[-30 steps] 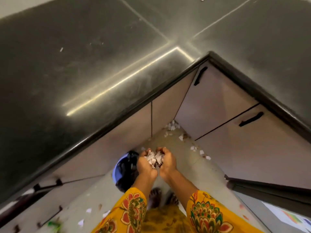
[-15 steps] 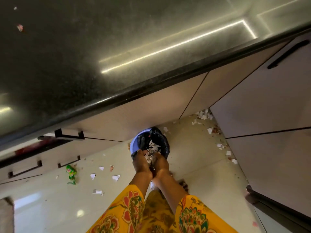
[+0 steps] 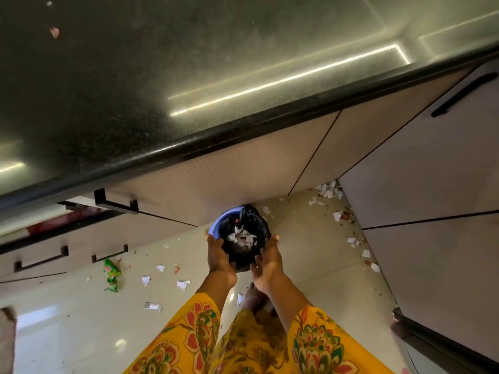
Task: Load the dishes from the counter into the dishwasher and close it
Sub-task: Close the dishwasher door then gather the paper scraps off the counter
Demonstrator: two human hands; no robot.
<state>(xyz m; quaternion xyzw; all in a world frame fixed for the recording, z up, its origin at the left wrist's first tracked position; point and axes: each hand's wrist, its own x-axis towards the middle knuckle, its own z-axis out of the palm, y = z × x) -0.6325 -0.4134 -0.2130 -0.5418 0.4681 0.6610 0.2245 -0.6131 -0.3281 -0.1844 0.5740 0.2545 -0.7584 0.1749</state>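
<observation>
Counter: dark speckled stone, bearing no dishes that can be made out, only two small scraps near its far left; it runs across the upper view with cabinet fronts below its edge. No dishwasher can be identified with certainty.
Bin: blue rim, black liner, standing on the floor just below the counter edge; white shards lie inside.
Left hand: fingers straight, palm turned inward, beside the bin's left side, holding nothing.
Right hand: fingers straight, palm facing the left hand, beside the bin's right side, holding nothing.
Floor litter: white scraps left and right of the bin; green wrapper well left of it.
</observation>
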